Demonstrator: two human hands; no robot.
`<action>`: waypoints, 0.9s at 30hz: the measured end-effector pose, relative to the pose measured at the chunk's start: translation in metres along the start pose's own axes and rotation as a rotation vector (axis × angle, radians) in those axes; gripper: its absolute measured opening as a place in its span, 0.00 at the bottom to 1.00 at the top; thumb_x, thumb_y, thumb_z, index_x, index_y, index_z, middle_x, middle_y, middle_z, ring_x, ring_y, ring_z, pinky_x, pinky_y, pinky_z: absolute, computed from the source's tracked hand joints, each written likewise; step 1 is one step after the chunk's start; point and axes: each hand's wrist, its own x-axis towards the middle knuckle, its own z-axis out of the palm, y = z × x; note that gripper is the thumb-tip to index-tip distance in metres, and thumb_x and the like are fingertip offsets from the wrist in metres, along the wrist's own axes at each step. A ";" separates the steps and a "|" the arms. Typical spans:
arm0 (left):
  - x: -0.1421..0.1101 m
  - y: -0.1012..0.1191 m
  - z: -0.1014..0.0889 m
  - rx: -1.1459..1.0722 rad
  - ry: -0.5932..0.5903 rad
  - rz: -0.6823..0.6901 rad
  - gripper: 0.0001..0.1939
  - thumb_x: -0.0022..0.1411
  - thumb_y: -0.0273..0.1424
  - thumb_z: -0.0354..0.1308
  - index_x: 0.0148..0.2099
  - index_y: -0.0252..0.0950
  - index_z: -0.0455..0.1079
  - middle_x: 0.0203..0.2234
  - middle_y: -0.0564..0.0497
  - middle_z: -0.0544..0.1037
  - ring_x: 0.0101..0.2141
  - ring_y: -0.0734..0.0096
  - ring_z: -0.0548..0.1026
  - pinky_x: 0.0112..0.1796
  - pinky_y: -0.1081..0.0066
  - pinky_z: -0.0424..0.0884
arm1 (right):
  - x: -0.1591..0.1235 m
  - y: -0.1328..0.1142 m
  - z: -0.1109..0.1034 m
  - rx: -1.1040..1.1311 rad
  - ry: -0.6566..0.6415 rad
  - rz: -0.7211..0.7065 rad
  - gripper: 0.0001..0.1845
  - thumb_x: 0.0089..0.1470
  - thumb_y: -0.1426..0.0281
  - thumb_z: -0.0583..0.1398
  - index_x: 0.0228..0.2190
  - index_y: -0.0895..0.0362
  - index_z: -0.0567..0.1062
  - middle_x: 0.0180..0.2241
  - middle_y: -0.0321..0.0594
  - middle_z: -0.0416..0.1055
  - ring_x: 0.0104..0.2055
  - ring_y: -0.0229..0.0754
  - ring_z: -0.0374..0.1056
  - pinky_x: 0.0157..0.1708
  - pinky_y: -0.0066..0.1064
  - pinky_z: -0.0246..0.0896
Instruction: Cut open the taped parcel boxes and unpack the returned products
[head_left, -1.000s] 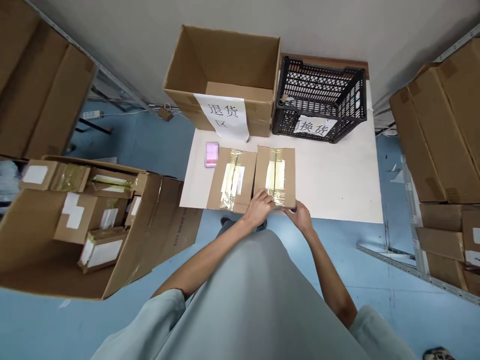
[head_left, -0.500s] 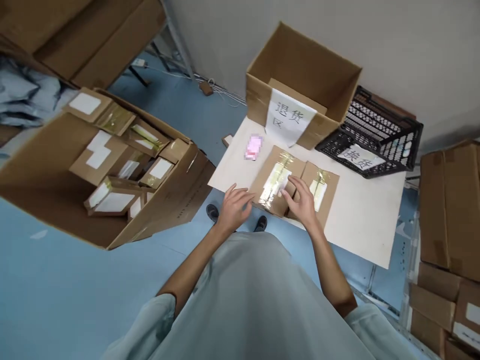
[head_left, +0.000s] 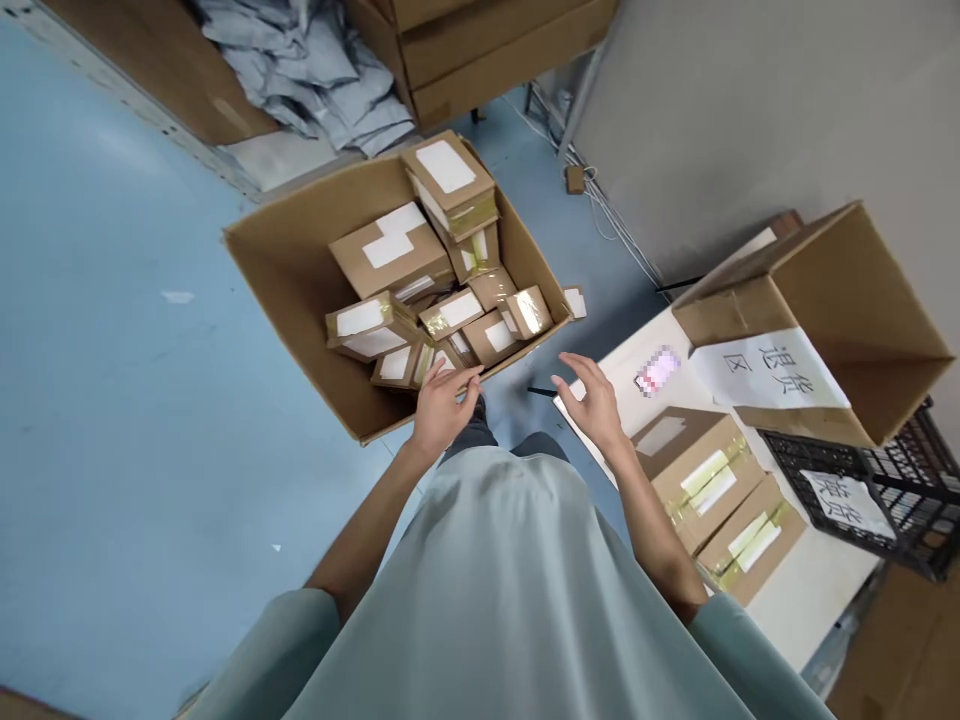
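My left hand (head_left: pixel 442 405) hovers at the near edge of a large open carton (head_left: pixel 300 330), fingers apart and holding nothing. Inside that carton lie several small taped cardboard parcels (head_left: pixel 390 250) with white labels, heaped toward its right side. My right hand (head_left: pixel 592 400) is in the air by the left edge of the white table (head_left: pixel 817 590), its fingers spread and nothing in them. On the table, two brown parcels (head_left: pixel 705 475) with yellowish tape and labels lie side by side, to the right of my right forearm.
At the table's back stands an open cardboard box (head_left: pixel 817 290) with a handwritten paper sign. Beside it is a black plastic crate (head_left: pixel 900 500), also with a sign. A blurred pink item (head_left: pixel 658 370) lies on the table. Grey bags (head_left: pixel 315 70) are piled behind the carton; cables (head_left: pixel 615 220) run along the wall.
My view has turned left, so the large carton is now in front and the table to the right. My right hand has left the parcels on the table; both hands remain empty.
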 end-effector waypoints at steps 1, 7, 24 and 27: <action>0.006 -0.015 -0.011 0.008 0.016 -0.049 0.17 0.77 0.34 0.55 0.56 0.42 0.85 0.35 0.50 0.90 0.43 0.57 0.89 0.74 0.47 0.66 | 0.016 -0.006 0.011 0.004 -0.031 -0.019 0.27 0.77 0.48 0.59 0.61 0.51 0.83 0.62 0.53 0.82 0.65 0.58 0.78 0.70 0.57 0.72; 0.046 -0.094 -0.052 0.070 0.115 -0.310 0.20 0.76 0.34 0.52 0.58 0.38 0.83 0.36 0.46 0.91 0.48 0.51 0.89 0.72 0.48 0.67 | 0.111 -0.029 0.065 0.011 -0.191 -0.102 0.26 0.77 0.50 0.58 0.61 0.52 0.82 0.63 0.52 0.82 0.68 0.56 0.77 0.72 0.52 0.71; 0.175 -0.288 -0.056 0.140 0.176 -0.786 0.29 0.74 0.37 0.54 0.70 0.28 0.74 0.64 0.28 0.80 0.62 0.40 0.79 0.65 0.50 0.71 | 0.315 0.021 0.289 0.198 -0.536 0.174 0.37 0.69 0.41 0.65 0.61 0.59 0.82 0.61 0.59 0.83 0.60 0.54 0.83 0.65 0.45 0.76; 0.201 -0.327 -0.052 0.162 0.181 -0.843 0.32 0.72 0.37 0.56 0.72 0.27 0.72 0.66 0.26 0.79 0.65 0.36 0.77 0.68 0.46 0.68 | 0.335 0.031 0.327 0.163 -0.546 0.209 0.40 0.71 0.42 0.64 0.64 0.63 0.79 0.65 0.64 0.79 0.63 0.56 0.82 0.67 0.48 0.75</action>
